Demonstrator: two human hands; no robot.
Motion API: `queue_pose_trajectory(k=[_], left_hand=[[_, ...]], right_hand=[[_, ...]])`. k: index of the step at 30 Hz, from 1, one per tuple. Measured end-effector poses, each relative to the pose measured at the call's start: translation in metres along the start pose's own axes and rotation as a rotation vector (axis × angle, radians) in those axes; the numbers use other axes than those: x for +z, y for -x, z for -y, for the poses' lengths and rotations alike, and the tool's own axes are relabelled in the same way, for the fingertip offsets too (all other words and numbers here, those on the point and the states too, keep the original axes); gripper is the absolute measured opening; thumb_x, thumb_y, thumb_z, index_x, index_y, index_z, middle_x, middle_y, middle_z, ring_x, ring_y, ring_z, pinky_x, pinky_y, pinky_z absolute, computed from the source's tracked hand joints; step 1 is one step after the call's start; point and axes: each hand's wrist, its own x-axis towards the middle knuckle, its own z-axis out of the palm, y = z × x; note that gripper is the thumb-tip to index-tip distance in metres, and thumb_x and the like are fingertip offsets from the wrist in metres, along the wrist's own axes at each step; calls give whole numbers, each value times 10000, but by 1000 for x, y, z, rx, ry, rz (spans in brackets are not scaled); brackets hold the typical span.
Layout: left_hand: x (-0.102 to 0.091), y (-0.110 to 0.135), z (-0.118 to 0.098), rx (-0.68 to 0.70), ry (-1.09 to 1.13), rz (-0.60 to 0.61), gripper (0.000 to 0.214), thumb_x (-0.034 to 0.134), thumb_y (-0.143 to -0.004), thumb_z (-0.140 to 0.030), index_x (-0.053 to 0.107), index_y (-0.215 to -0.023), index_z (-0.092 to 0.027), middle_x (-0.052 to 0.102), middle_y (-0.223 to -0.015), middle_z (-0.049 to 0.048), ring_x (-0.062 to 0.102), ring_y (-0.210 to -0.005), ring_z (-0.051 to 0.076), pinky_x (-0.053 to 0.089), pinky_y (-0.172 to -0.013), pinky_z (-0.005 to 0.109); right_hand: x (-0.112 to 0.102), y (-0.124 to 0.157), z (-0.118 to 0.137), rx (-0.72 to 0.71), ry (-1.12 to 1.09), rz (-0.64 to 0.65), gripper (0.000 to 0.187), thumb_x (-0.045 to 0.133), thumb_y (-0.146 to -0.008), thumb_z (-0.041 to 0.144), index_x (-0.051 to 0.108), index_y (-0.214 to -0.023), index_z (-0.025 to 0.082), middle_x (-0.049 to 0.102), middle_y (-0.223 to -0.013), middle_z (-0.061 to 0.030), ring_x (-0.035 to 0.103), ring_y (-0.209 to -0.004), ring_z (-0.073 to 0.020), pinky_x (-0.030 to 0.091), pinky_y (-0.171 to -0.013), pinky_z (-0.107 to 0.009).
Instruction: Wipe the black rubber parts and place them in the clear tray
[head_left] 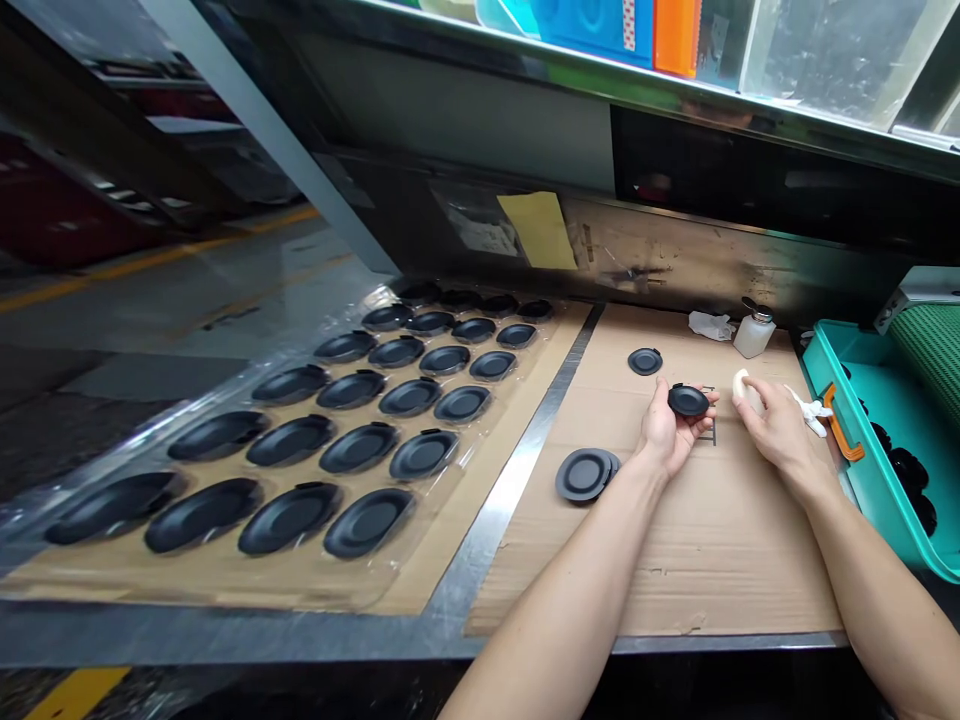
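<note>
**Hold position: left grip carries black oval part, right grip carries white pad**

The left grip is palm up, with the fingers curled in a narrow hold around the edge of the black oval part. The part lies flat on the fingers. Its long axis runs roughly crosswise to the forearm, tilted slightly across the view. The right grip is narrow and pinches the white pad between thumb and fingertips. The pad sits just beside the right end of the oval part, with a small gap between them, so the right grip is the nearer to that end.

Both grips work above a cardboard sheet on the table. A single black disc lies ahead of the left grip, and a short stack of discs lies to its left. Beyond the metal strip to the left, rows of oval parts lie on a plastic-covered tray. Ahead on the right stand a pump bottle and a crumpled white cloth. A teal bin with an orange handle sits to the right, holding black parts.

The underside of the oval part and most of the white pad are hidden by the fingers. The right frame edge cuts off the bin. The bottle's contents cannot be made out.
</note>
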Motion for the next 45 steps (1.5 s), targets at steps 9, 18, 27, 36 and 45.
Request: queue_pose_trajectory(k=[9,18,27,36,45], left_hand=[[1,2,9,-48,68,84,363,354,-1044,-355,640,-1118,-142,720,-1044,131,709,-940,208,570,-896,351],[-4,-2,8,-41,52,47,351,348,-1042,-290,650,-1004,-115,724,-1039,150,707,-965,213,574,-887,359],[1,14,13,361,-311,55,446,792,-799,-202,612,-1206,-161,716,-1099,116,684,-1042,202,517,-917,293],[5,32,31,1156,-1090,102,848,795,-782,-223,371,-1517,-227,649,-1306,107,560,-1262,252,451,-1104,424],[-2,26,27,1308,-1359,97,636,671,-912,-361,414,-1478,-224,675,-1247,106,599,-1166,231,503,-1011,389]], right_hand=[[30,21,51,-160,-117,-10,334,515,-989,368,693,-1247,253,601,-1230,-127,531,-1060,-270,484,-931,-409],[31,12,32,-81,32,1,321,504,-989,355,709,-1208,241,598,-1171,-143,503,-1023,-286,471,-890,-405],[33,11,-3,45,176,50,308,525,-978,370,694,-1180,210,608,-1095,-146,495,-1020,-309,425,-924,-425],[21,10,7,111,181,156,357,500,-960,277,646,-1286,251,605,-1154,-110,501,-1045,-277,412,-917,-353],[24,10,4,94,229,153,365,531,-943,279,641,-1289,243,607,-1153,-110,499,-1049,-276,396,-920,-349]])
